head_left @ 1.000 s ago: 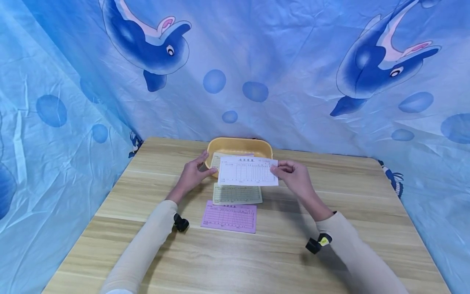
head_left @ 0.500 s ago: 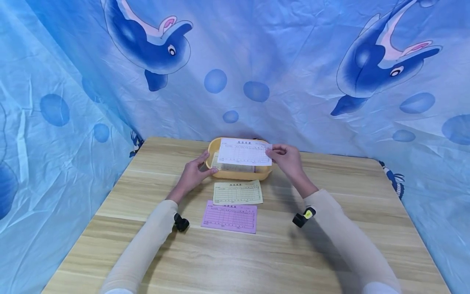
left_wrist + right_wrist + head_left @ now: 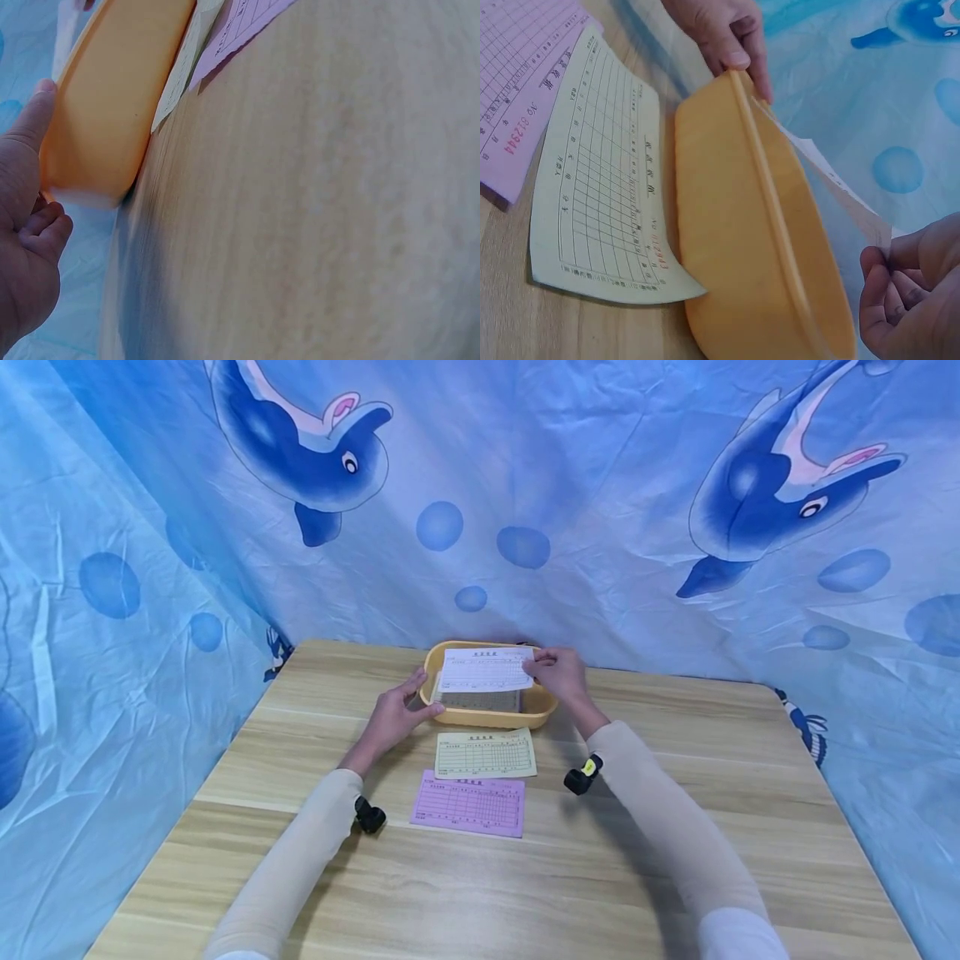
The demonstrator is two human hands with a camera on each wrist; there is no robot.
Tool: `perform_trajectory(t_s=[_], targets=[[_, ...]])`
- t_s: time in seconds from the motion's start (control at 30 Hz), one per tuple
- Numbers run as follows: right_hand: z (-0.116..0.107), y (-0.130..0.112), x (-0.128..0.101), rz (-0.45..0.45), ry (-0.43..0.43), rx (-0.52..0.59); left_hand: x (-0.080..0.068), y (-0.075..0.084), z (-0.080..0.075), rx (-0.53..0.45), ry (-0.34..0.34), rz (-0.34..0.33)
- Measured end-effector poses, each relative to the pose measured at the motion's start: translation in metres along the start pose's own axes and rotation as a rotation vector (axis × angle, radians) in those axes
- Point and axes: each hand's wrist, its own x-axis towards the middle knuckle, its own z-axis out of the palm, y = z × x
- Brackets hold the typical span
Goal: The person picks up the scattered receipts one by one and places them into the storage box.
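Note:
My right hand (image 3: 561,675) pinches the right edge of a white printed receipt form (image 3: 483,670), which lies over the mouth of a yellow-orange plastic basin (image 3: 487,718). With thumb and fingers, my left hand (image 3: 397,710) grips the basin's left end; the left wrist view shows the thumb at the rim and the other fingers beneath. Inside the basin, partly hidden under the white sheet, are more printed forms (image 3: 480,700). Seen from the right wrist, the white sheet (image 3: 840,184) slants down into the basin (image 3: 727,217), its right end between thumb and fingertips.
A pale green-yellow form (image 3: 486,753) lies just in front of the basin, one corner curling up. Nearer still is a pink-purple form (image 3: 468,806), slightly overlapped by it. The wooden table (image 3: 465,893) ends at a blue dolphin-print curtain (image 3: 585,585) behind.
My right hand has carried the white form back and to the left, from in front of the basin to over its opening, lowering it. My left hand has stayed on the basin.

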Motion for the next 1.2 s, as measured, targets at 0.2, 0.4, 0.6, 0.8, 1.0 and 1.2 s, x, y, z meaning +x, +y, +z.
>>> perform_trajectory(t_s=[0.2, 0.4, 0.6, 0.8, 1.0, 1.2], targets=[[0.013, 0.002, 0.004, -0.004, -0.022, -0.089, 0.000, 0.000, -0.002, 0.003, -0.007, 0.003], [0.024, 0.007, 0.008, -0.007, -0.041, -0.086, 0.001, 0.000, -0.002, 0.007, 0.001, 0.001], [0.032, 0.009, 0.010, -0.024, -0.036, -0.085, 0.002, 0.000, -0.001, -0.009, -0.007, -0.016], [0.036, 0.010, 0.012, -0.040, -0.046, -0.100, 0.003, -0.001, -0.001, -0.005, 0.002, -0.017], [0.033, 0.009, 0.009, -0.070, -0.060, -0.153, 0.002, -0.002, 0.000, -0.001, 0.005, -0.007], [0.023, 0.008, 0.005, -0.105, -0.075, -0.167, 0.002, -0.002, 0.000, 0.001, 0.003, -0.006]])
